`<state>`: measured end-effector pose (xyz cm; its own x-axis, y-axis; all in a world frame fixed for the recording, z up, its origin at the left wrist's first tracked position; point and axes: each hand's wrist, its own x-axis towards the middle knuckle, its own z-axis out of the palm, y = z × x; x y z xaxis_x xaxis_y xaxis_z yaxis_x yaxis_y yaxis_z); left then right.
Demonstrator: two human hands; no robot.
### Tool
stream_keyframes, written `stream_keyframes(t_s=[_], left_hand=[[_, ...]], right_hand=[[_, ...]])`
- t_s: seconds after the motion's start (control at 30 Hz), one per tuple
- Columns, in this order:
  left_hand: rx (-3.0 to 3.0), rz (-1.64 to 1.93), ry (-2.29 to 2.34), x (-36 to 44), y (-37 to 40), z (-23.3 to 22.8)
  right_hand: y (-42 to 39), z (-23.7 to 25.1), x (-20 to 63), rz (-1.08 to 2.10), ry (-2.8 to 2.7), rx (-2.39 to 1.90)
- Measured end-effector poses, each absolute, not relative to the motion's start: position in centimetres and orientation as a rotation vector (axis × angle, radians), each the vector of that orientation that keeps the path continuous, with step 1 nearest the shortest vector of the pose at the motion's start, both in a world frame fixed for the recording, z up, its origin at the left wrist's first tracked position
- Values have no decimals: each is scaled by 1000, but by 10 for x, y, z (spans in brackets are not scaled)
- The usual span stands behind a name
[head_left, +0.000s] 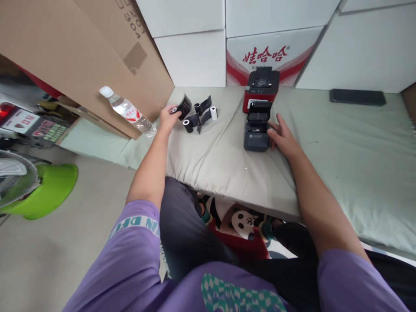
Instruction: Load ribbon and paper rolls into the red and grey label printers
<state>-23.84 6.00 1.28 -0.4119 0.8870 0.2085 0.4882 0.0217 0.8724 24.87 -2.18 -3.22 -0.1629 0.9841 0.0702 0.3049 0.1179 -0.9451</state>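
Pale padded matting [227, 164] runs along a wall of stacked white boxes [195, 56]. Left of the grey printer [256, 130] (lid up, red printer [261, 89] behind it), the left hand [169, 117] is closed around a black roll [183, 106]. Three more rolls, seemingly two black [187, 125] and one white [213, 112], lie between. The right hand [282, 136] rests flat, fingers spread, against the grey printer's right side.

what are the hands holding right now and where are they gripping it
The left hand grips a black roll by its near side. The right hand holds nothing; it rests against the grey printer.
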Motion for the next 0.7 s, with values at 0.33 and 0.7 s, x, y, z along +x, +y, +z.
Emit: stream_keyframes(t_s=[0.33, 0.7], left_hand=[[920, 1850, 1781, -275, 54, 39], [1253, 1665, 1845, -258, 48, 21]], right_hand=[[-22, -32, 247, 1068, -1591, -1288], [-24, -29, 245, 1074, -1579, -1304]])
